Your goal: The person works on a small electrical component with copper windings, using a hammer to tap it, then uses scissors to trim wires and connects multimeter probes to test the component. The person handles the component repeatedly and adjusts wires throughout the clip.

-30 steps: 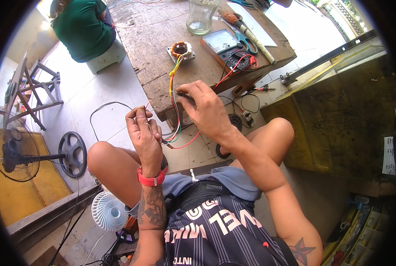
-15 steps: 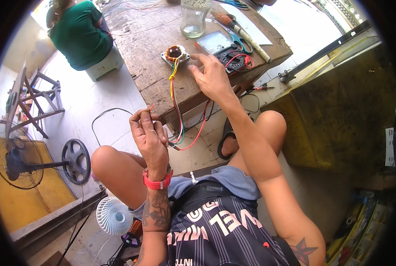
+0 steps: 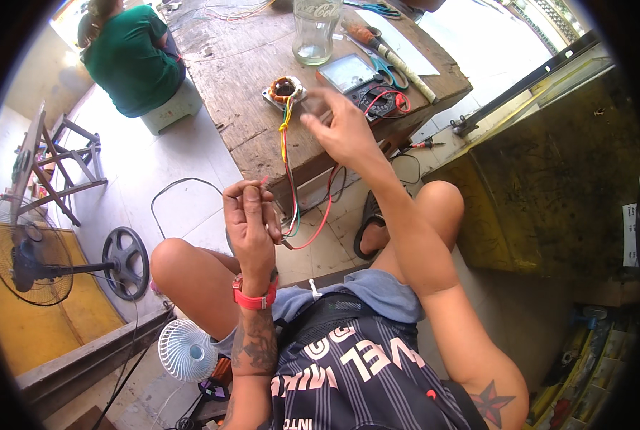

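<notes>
On the wooden table sits a small motor stator with copper windings around a round opening. A tied bundle of coloured wires runs from it over the table edge. My left hand is closed on wires, thumb pressed to fingers; a red tip shows above them. Which wires are pinched is partly hidden. My right hand holds nothing, its fingers apart and slightly blurred, just right of the stator. Beyond it lies an analogue multimeter; a red lead hangs below the table and reaches my left hand.
A glass bottle, scissors and a taped stick are on the wooden table. A person in green sits at the far left. Two fans, one black and one white, stand left.
My left hand has moved slightly right, still pinching the wires. The right hand has shifted only a little, its fingers remaining beside the stator.
</notes>
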The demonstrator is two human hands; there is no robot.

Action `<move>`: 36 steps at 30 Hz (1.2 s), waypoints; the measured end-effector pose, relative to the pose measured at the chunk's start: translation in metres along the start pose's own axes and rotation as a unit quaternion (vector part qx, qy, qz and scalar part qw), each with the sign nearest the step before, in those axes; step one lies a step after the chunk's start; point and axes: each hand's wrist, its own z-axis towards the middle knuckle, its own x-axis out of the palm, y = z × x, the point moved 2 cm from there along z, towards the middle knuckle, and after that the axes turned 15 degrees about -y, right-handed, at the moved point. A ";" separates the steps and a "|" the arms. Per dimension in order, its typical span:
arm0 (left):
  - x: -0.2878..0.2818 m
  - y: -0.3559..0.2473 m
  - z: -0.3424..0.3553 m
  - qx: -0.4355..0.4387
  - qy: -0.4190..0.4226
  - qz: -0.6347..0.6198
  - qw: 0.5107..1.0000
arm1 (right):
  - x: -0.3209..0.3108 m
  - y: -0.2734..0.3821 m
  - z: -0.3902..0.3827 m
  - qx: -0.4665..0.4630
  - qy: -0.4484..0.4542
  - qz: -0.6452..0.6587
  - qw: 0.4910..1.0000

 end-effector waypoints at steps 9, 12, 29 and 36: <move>0.011 -0.003 -0.004 0.020 -0.134 0.006 0.991 | -0.033 0.017 -0.062 0.102 0.260 0.203 0.939; 0.012 -0.003 -0.002 0.033 -0.205 -0.034 0.978 | -0.025 0.020 -0.064 0.063 0.199 0.180 0.961; 0.002 0.007 -0.017 0.061 -0.079 -0.053 0.994 | 0.021 0.012 0.037 -0.139 0.092 -0.174 0.971; -0.002 0.018 -0.014 -0.004 -0.126 -0.117 0.985 | 0.042 0.009 0.044 -0.074 0.094 -0.200 0.972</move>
